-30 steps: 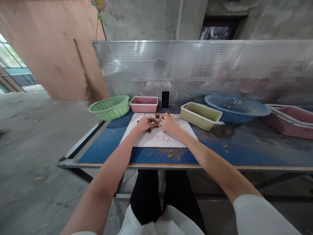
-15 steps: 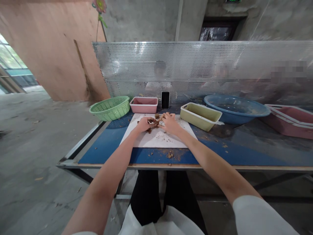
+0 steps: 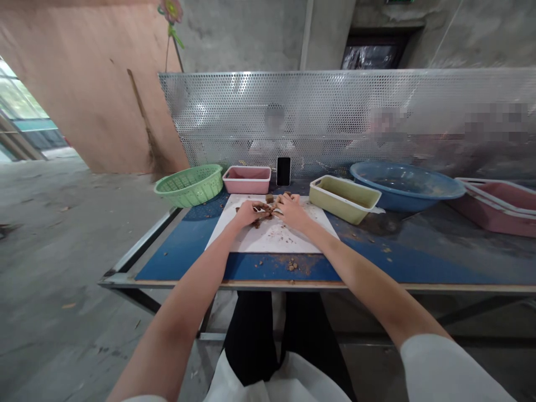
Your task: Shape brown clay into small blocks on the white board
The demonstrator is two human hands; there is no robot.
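My left hand [image 3: 249, 213] and my right hand [image 3: 290, 212] meet over a white board [image 3: 251, 243] on the table. Brown, clay-like lumps [image 3: 257, 223] lie under and beside the fingertips. The left fingers are bent and closed on a small brown lump, with brown dirt on their tips. Curled inward, the right fingers pinch at brown material from the other side; its exact shape is hidden by the fingers. A blockier brown piece [image 3: 269, 198] sits just beyond both hands. Reddish-brown crumbs [image 3: 285, 237] are scattered over the board.
A green basket [image 3: 188, 187], a pink tub [image 3: 247, 180] and an upright phone [image 3: 283, 171] stand at the back. To the right are an olive-green tub [image 3: 345, 201], a blue basin [image 3: 408, 187] and stacked red tubs [image 3: 502, 206]. Brown bits [image 3: 292, 266] lie near the front edge.
Both hands stay in nearly the same place, with only slight finger movement around the brown lumps. The whole view has shifted very slightly.
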